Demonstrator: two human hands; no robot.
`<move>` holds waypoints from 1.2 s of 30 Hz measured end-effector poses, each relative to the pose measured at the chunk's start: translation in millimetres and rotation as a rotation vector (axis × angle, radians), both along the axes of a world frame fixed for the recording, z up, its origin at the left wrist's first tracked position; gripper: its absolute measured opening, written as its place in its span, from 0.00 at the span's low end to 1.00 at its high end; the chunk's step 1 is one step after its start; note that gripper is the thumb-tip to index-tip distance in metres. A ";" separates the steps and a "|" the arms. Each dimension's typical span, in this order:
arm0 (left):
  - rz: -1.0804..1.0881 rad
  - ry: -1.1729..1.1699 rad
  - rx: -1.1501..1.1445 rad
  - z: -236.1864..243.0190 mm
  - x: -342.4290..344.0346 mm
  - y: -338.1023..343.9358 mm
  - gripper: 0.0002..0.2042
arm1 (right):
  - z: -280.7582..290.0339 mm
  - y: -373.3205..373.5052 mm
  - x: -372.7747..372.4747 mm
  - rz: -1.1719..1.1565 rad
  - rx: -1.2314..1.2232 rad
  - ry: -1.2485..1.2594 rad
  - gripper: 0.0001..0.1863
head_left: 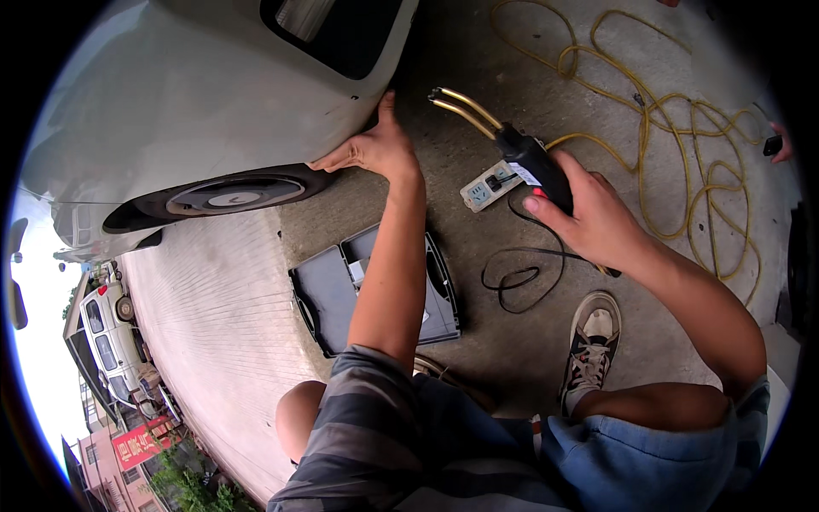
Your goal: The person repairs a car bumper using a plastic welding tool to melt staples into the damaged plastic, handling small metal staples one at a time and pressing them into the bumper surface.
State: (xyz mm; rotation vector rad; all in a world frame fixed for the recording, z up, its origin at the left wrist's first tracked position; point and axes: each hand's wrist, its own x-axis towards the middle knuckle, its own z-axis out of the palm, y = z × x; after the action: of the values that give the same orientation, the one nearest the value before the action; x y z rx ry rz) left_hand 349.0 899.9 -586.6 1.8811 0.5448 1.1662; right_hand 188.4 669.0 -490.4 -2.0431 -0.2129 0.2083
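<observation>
The plainest lettering stands on a red sign (141, 444) at the lower left, set before a pink building (95, 465); it bears a row of large, pale yellowish characters, bold against the red, and the row runs aslant in the view; a white label (522, 174) sits on the side of the black tool (553, 177) with two brass-coloured prongs, its fine dark print too small to read; a small white patch (357, 271) shows in the open grey case (320, 286) on the ground, though whether it carries print cannot be told.
</observation>
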 end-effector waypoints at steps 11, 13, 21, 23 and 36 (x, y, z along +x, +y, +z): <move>0.035 -0.008 -0.093 15.8 2.0 -12.2 0.77 | 46.3 19.0 36.2 0.179 -0.482 -0.015 0.21; 0.035 -0.033 -0.123 14.4 3.8 -12.9 0.78 | 65.0 19.8 38.6 0.202 -0.545 -0.011 0.22; -0.015 -0.027 -0.158 4.3 8.0 -8.1 0.82 | 93.8 48.3 29.6 0.210 -0.730 -0.163 0.22; -0.002 -0.063 -0.130 5.8 7.2 -8.4 0.82 | 91.6 56.3 32.7 0.096 -0.800 -0.161 0.22; 0.038 -0.084 -0.166 11.3 6.4 -9.9 0.79 | 69.5 66.8 42.0 0.087 -0.855 -0.117 0.21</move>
State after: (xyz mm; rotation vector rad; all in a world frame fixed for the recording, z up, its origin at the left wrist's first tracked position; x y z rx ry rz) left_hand 355.3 889.9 -575.3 1.6804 0.6141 1.1818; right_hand 230.4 735.8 -421.0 -2.9016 -0.3226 0.2621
